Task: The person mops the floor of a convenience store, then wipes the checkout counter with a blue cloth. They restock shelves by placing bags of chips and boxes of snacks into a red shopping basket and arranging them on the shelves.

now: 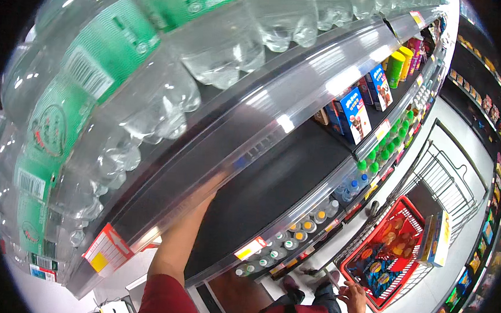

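Note:
My left forearm [186,225] reaches under the upper shelf, onto a dark shelf board [275,175]; the left hand itself is hidden behind the shelf's front edge. At the lower right, my right hand [354,295] has bent fingers beside the end of a thin grey bar [331,278]; whether it grips the bar cannot be told. Beyond that hand, a red plastic shopping basket [402,200] sits in a wire shopping cart [452,169], with blue and orange-red snack packs [377,272] in it. A blue, white and yellow carton [438,239] stands beside the basket.
Large clear bottles with green labels [124,37] line the upper shelf. Blue snack boxes [355,113] and green and yellow canisters [395,68] stand farther along the middle shelf. Capped bottles [308,225] fill the shelf below. Stocked shelves [474,88] stand across the aisle.

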{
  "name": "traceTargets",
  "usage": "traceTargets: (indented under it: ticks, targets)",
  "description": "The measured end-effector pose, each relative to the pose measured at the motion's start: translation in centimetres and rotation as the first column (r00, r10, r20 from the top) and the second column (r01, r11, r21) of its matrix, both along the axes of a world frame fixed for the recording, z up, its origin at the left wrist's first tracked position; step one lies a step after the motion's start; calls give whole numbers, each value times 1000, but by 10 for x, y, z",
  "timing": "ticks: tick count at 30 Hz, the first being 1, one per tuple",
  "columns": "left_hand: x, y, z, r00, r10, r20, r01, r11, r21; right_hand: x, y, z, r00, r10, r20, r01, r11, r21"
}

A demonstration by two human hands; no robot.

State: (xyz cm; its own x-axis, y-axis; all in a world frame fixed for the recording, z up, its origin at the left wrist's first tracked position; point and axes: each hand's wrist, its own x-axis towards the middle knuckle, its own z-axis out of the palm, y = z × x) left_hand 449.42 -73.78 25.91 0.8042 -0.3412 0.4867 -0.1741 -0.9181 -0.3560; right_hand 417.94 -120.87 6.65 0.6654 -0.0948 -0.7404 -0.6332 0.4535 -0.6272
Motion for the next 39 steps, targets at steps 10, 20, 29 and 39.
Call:
traceTargets:
  ticks: [10,20,29,39]
  targets:
    - [-49,69,59,997,63,37,-35,858,-512,18,19,9,994,88,71,-86,996,-26]
    - [-142,104,-2,966,236,-109,-259,908,-330,20,38,20,989,149,13,-148,988,-43]
    - [-212,155,18,927,365,-84,-352,774,-526,28,51,23,962,256,95,-252,966,-54]
    - [-282,192,-43,817,535,-215,-557,635,-536,35,72,29,943,322,80,-319,947,-47]
